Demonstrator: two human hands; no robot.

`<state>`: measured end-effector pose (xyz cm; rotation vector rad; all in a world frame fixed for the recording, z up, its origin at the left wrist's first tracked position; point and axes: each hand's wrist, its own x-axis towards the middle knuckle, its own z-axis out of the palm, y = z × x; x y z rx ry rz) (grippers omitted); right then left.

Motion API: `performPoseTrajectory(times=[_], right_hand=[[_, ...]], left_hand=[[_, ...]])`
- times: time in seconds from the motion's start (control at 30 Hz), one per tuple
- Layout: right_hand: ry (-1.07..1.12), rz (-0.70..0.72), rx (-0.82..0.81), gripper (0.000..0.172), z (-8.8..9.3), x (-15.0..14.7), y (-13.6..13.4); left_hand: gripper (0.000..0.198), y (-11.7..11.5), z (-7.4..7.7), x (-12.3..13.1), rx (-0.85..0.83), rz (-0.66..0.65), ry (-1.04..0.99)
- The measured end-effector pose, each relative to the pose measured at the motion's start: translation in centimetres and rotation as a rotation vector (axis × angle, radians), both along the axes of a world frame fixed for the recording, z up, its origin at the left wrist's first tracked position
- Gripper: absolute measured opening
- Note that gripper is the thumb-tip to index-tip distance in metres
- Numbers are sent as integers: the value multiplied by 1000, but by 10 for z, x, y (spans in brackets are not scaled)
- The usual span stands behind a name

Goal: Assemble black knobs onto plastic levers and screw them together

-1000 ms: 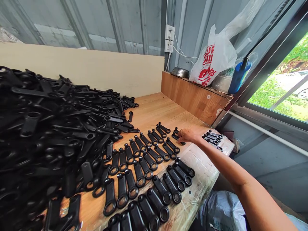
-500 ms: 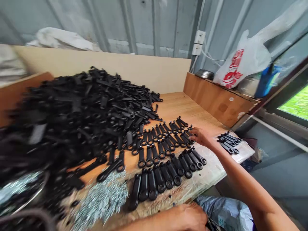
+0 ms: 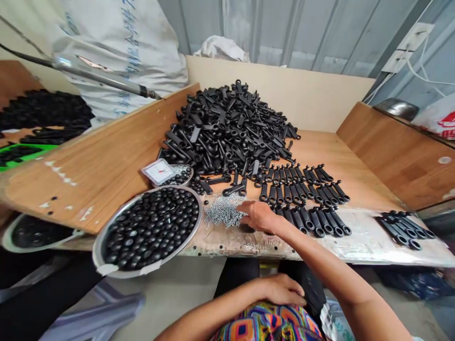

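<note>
My right hand (image 3: 259, 216) lies on the table's pale sheet at the silver screws (image 3: 223, 210), and its fingertips reach their edge. Black moulded handles with a ring at one end stand in neat rows (image 3: 302, 192) just beyond it. A large heap of the same handles (image 3: 227, 128) rises behind. A steel tray (image 3: 192, 227) of black round knobs sits left of my right hand. Below the table edge, my left hand (image 3: 280, 290) rests against a dark object (image 3: 311, 293) above my patterned clothing (image 3: 270, 324); its grip is hidden.
A wooden board (image 3: 88, 161) slopes up at the left, and a small dial gauge (image 3: 158, 171) leans on a dish (image 3: 181, 175). More black parts lie on a green tray (image 3: 21, 154). A white sack (image 3: 121, 52) and a metal rod (image 3: 103, 78) stand behind.
The view has swung left, bringing the knob tray and sloping board into sight. My right hand has moved from the handle rows to the screws. My left hand has risen further into view.
</note>
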<state>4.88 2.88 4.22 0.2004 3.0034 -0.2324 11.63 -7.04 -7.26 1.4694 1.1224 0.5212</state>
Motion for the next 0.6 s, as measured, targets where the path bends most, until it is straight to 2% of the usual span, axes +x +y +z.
performPoseTrajectory(times=[0.13, 0.27, 0.5, 0.6], right_hand=[[-16, -11, 47, 28, -15, -35, -29], [-45, -17, 59, 23, -23, -63, -41], [-19, -51, -105, 18, -31, -84, -27], [27, -107, -222, 19, -35, -89, -18]], left_hand=[[30, -53, 2, -32, 34, 236, -118], [32, -86, 8, -54, 49, 400, -259], [32, -128, 23, -89, -3, 539, -619], [32, -138, 22, -97, -20, 625, -810]])
